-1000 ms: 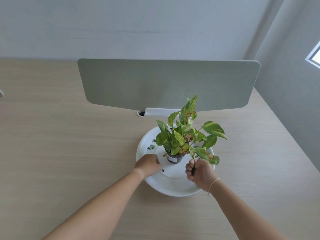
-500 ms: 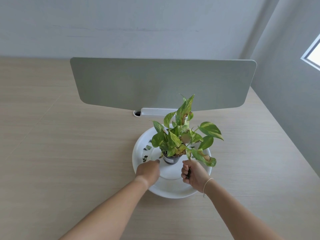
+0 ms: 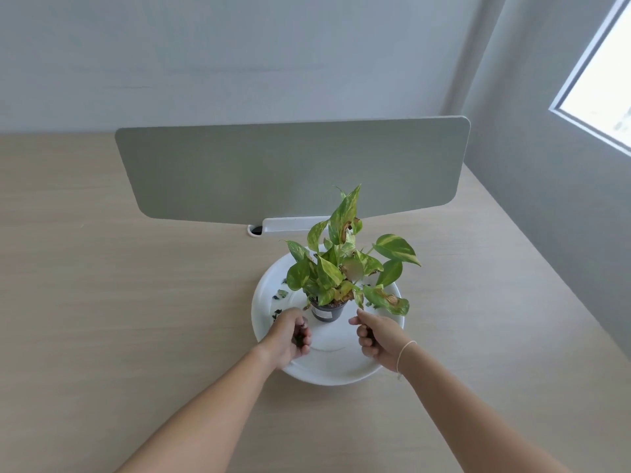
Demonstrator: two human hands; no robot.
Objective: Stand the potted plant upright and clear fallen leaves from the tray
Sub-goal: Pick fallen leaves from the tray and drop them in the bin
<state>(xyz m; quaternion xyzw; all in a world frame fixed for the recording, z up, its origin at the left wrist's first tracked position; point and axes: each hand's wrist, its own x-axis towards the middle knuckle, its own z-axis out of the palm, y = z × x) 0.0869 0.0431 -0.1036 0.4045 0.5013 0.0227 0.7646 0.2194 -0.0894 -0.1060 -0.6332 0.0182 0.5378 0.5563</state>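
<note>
A small potted plant with green and yellow leaves stands upright in a dark pot on a round white tray. My left hand is over the tray's left side, its fingers curled round dark leaf bits. My right hand is over the tray just right of the pot, fingers curled round something dark that I cannot make out. A few small fallen leaf pieces lie on the tray's left part, beyond my left hand.
The tray rests on a light wooden desk. A grey divider panel on a white clamp stands just behind the plant. A grey wall and a window are at the right.
My left hand has turned so its curled fingers with dark bits show. The right hand has drawn slightly away from the plant's low leaves. The camera view has shifted.
</note>
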